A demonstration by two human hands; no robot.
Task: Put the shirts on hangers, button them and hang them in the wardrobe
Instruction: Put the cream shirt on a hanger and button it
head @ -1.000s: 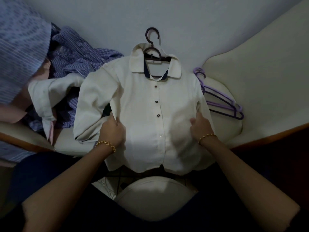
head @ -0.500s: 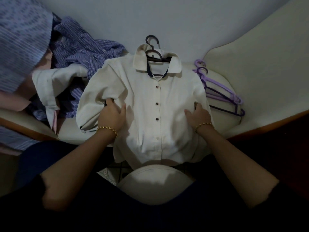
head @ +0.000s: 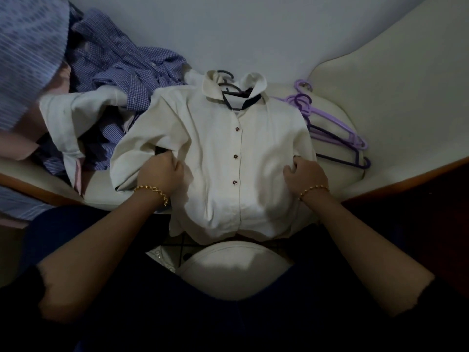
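Observation:
A cream shirt (head: pixel 223 153) lies front up on the pale seat, buttoned down its placket, with a dark hanger (head: pixel 229 83) showing at the open collar. My left hand (head: pixel 162 171) grips the fabric at the shirt's left side, under the folded sleeve. My right hand (head: pixel 305 174) is closed on the fabric at the right side seam. The hem hangs over the seat's front edge. Most of the hanger is hidden inside the shirt.
A heap of shirts lies to the left: a blue checked shirt (head: pixel 121 62), a white shirt (head: pixel 76 110) and a striped blue one (head: pixel 28 52). Several purple hangers (head: pixel 330 130) lie at the right on the cream sofa (head: pixel 396 102). A wooden edge (head: pixel 406 174) runs along the front.
Both hands have slid up the shirt's sides and closed on the fabric. The shirt has bunched upward toward the wall, its collar now covering more of the hanger hook.

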